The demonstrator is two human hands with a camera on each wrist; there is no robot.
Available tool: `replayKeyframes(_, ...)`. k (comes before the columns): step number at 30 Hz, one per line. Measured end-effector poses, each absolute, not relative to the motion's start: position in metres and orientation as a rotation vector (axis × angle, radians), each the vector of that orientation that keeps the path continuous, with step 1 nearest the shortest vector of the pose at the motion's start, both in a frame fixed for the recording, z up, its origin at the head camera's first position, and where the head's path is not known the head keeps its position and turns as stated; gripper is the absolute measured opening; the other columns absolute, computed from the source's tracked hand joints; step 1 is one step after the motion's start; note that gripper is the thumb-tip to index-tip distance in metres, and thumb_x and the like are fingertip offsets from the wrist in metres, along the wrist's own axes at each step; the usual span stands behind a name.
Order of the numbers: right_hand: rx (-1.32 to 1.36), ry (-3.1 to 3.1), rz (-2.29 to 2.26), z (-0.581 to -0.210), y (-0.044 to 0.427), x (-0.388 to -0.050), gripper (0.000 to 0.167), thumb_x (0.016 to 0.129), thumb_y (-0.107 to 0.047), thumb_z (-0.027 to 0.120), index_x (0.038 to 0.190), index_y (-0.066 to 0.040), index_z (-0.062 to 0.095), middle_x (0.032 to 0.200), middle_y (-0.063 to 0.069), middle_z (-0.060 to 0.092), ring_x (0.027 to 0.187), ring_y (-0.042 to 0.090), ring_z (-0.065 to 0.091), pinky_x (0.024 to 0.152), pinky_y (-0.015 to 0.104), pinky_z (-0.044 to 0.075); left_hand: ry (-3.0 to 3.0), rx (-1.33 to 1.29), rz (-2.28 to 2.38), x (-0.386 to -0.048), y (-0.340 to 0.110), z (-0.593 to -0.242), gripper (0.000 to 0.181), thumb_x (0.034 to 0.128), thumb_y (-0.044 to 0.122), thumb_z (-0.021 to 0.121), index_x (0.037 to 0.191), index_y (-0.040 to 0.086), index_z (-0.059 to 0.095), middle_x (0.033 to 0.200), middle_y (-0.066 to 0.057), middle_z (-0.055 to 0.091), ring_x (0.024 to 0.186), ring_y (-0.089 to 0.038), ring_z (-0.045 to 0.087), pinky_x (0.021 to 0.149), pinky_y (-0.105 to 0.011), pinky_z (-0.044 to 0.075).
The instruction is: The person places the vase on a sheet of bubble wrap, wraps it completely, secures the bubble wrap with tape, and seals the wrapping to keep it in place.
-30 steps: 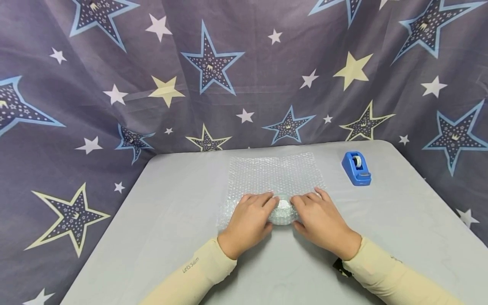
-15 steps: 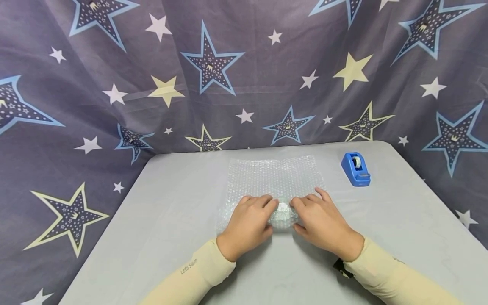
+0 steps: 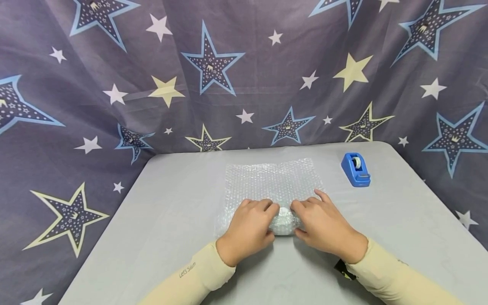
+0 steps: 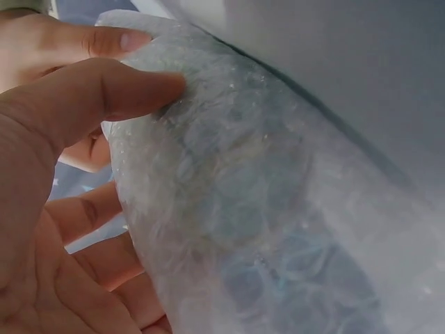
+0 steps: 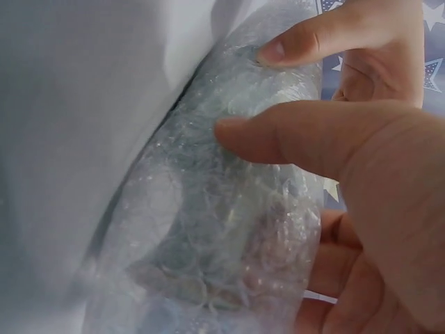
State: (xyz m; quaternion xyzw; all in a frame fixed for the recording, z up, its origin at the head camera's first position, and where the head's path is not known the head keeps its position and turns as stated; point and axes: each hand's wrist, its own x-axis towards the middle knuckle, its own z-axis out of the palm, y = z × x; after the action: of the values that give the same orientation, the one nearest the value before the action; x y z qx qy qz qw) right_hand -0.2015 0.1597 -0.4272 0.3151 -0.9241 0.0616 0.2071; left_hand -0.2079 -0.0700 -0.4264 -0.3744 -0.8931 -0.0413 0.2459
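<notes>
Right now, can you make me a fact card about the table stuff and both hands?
Left hand: grips the left part of the bubble wrap roll
Right hand: grips its right part
Inside the roll: can't tell
Flat bubble wrap: spread beyond the hands
Tape dispenser: blue, right of the wrap, untouched
Table cover: pale gray
Backdrop: dark fabric with stars

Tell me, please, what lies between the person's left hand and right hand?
The rolled part of the clear plastic bubble wrap lies between left hand and right hand; the head view shows this.
</notes>
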Motion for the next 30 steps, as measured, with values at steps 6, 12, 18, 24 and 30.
replayKeyframes(6,0.894,-2.579,0.160,-0.425,0.160,-0.199,0.051,0.064,-0.034,0.092,0.103,-0.017,0.063,0.089,-0.003,0.075,0.086,0.023,0.070,0.108,0.065,0.039,-2.464,-1.019,-0.092,-0.204,-0.070,-0.424,0.045,0.0612,0.022,0.086,0.098,0.019,0.061,0.093,0.003,0.066,0.076,-0.015,0.069,0.074,-0.038,0.050)
replayKeyframes(12,0.898,-2.596,0.124,-0.421,0.159,-0.196,0.053,0.062,-0.038,0.093,0.100,-0.017,0.063,0.083,-0.005,0.073,0.080,0.021,0.070,0.106,0.064,0.042,-2.486,-1.029,-0.062,-0.199,-0.069,-0.421,0.049,0.0597,0.025,0.089,0.100,0.019,0.061,0.092,0.003,0.065,0.074,-0.015,0.068,0.075,-0.038,0.050)
replayKeyframes(18,0.902,-2.618,0.092,-0.418,0.157,-0.193,0.055,0.061,-0.040,0.094,0.100,-0.017,0.062,0.080,-0.005,0.071,0.077,0.020,0.069,0.105,0.064,0.043,-2.513,-1.031,-0.042,-0.197,-0.069,-0.418,0.052,0.0600,0.028,0.091,0.103,0.019,0.063,0.095,0.003,0.066,0.076,-0.015,0.069,0.076,-0.038,0.050)
replayKeyframes(24,0.893,-2.615,0.087,-0.418,0.157,-0.193,0.056,0.062,-0.041,0.094,0.101,-0.016,0.062,0.081,-0.004,0.072,0.079,0.021,0.070,0.105,0.064,0.043,-2.520,-1.027,-0.056,-0.199,-0.070,-0.418,0.050,0.0613,0.027,0.089,0.103,0.019,0.063,0.095,0.003,0.066,0.078,-0.015,0.069,0.078,-0.038,0.051)
replayKeyframes(30,0.888,-2.584,0.090,-0.421,0.158,-0.196,0.053,0.063,-0.040,0.092,0.100,-0.016,0.062,0.083,-0.002,0.073,0.082,0.023,0.070,0.105,0.064,0.043,-2.499,-1.023,-0.108,-0.204,-0.070,-0.421,0.051,0.0608,0.025,0.088,0.103,0.019,0.062,0.099,0.002,0.066,0.083,-0.015,0.069,0.080,-0.039,0.052)
